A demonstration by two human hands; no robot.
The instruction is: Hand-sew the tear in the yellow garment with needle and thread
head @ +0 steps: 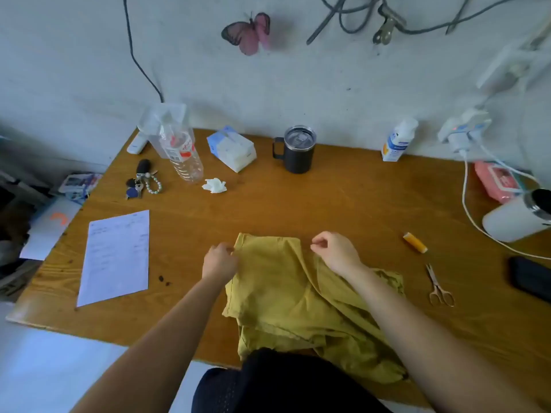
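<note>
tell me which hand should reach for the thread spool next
Right, probably. The thread spool lies on the table to the right of the right hand, past the yellow garment, with the scissors near it. The left hand holds the garment's left edge and would have to cross over.

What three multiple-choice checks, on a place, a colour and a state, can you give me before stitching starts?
1. The scissors lie: A. on the table right of the yellow garment; B. on the garment; C. off the table.
2. The thread spool is: A. blue; B. yellow-orange; C. black.
3. The left hand: A. lies flat; B. holds the scissors; C. grips the garment's far left corner.
Answers: A, they lie on bare wood beside it; B, its wound thread shows that colour; C, its fingers curl on the cloth edge.
</note>
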